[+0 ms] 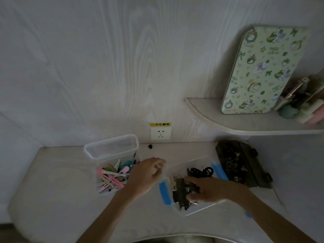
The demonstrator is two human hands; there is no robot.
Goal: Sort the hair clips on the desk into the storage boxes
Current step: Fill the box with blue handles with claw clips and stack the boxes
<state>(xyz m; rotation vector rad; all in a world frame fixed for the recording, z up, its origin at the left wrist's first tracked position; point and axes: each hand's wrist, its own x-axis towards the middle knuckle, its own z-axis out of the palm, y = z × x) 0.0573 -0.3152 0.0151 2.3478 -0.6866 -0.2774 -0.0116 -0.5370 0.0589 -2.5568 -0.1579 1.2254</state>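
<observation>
A clear storage box [196, 210] with blue latches [164, 192] sits on the desk in front of me. It holds black hair clips [180, 192] and black hair ties [201, 171]. My right hand [210, 190] reaches into it, thumb and fingers curled around a black clip among the pile. My left hand [146, 174] grips the box's far-left corner rim with curled fingers. To the left, a second clear box [112, 146] holds several pink, green and white snap clips [112, 177]. One small black clip [150, 146] lies on the desk by the wall.
A black case [245, 165] with small dark clips on it lies at the right. A wall socket [160, 133] sits above the desk's back edge. A corner shelf [245, 125] carries a patterned green tin [263, 71] and toiletries. Bare desk surface [57, 181] lies at the left.
</observation>
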